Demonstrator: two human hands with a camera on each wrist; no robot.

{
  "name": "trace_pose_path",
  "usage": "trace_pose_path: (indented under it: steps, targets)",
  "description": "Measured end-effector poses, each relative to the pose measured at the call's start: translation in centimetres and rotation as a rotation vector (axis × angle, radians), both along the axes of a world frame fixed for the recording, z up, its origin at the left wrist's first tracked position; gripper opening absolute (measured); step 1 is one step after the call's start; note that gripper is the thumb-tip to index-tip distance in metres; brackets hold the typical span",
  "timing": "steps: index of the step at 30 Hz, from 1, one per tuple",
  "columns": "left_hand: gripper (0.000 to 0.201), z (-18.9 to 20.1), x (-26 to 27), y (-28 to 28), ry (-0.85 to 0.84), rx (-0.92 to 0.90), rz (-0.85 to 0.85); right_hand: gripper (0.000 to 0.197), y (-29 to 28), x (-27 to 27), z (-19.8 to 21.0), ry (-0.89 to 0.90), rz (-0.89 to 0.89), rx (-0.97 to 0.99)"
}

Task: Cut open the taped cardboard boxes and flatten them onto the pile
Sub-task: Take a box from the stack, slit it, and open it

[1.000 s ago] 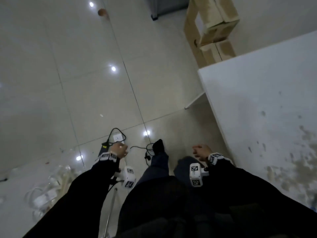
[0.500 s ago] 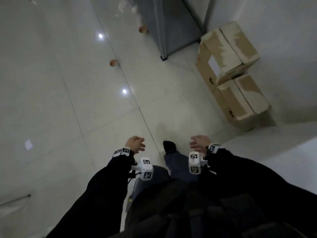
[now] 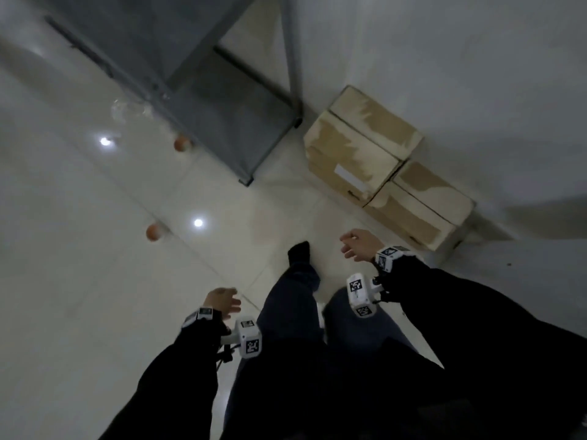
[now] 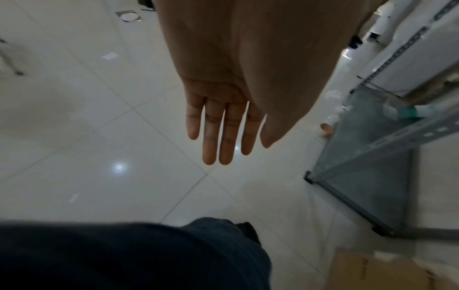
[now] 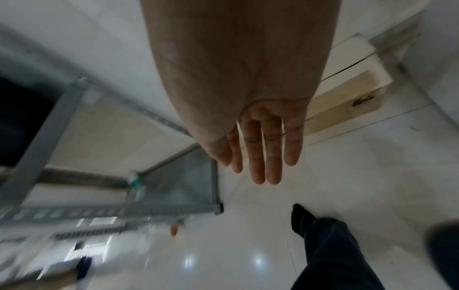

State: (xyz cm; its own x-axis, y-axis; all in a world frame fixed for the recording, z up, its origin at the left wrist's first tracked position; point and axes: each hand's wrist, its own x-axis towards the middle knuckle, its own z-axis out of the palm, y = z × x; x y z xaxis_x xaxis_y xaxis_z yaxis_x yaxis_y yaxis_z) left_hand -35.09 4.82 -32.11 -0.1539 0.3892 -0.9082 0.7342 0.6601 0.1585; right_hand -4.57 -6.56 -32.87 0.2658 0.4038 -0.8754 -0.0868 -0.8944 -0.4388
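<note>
Two closed cardboard boxes lie on the floor against the white wall: the larger box further off, the smaller box nearer, just beyond my right hand. My right hand hangs in the air with fingers straight and holds nothing; in the right wrist view its fingers point down and a box shows behind them. My left hand is lower, beside my left leg, fingers extended over bare tile. A box corner shows at the lower right of the left wrist view.
A grey metal shelving rack stands on the floor left of the boxes. Two small orange balls lie on the glossy white tiles. My legs and one dark-socked foot are between my hands. White wall on the right.
I have walked towards the boxes, which now lie much nearer. The white table has left the view. Both hands have opened out, and the left one has dropped lower.
</note>
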Motion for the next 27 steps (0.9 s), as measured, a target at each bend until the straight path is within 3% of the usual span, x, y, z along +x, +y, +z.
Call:
trace_pose_path:
  steps: [5,8,11,13,15,18,22,24,27]
  targets:
    - [0.009,-2.4,14.6,10.9,-0.102,0.087,-0.339,0.015,0.0,8.0,-3.9,0.016,-0.404,-0.135]
    - [0.017,-6.3,24.7,15.8,-0.169,0.095,-0.618,0.019,-0.4,12.6,-8.0,-0.015,-0.511,-0.210]
    - [0.028,-11.7,34.5,20.4,-0.220,0.308,-0.861,0.039,1.2,17.6,-13.9,-0.070,-0.639,-0.233]
    - [0.034,-15.8,39.9,23.0,-0.239,0.416,-0.931,0.059,3.5,20.5,-17.8,-0.147,-0.711,-0.213]
    - [0.056,-19.8,44.3,24.9,-0.226,0.421,-0.961,0.078,5.9,22.8,-21.3,-0.164,-0.829,-0.167]
    - [0.093,-25.0,48.2,26.3,-0.178,0.381,-0.923,0.086,8.3,24.4,-26.3,-0.167,-0.968,-0.011]
    - [0.106,-29.5,49.0,27.6,-0.209,0.341,-0.842,0.117,8.1,24.2,-31.6,-0.220,-0.998,0.114]
    - [0.085,-29.6,48.7,27.5,-0.231,0.311,-0.806,0.109,8.1,24.0,-30.9,-0.201,-1.013,0.099]
    - [0.062,-27.3,48.2,26.7,-0.220,0.360,-0.808,0.076,8.7,23.5,-27.3,-0.233,-1.021,0.095]
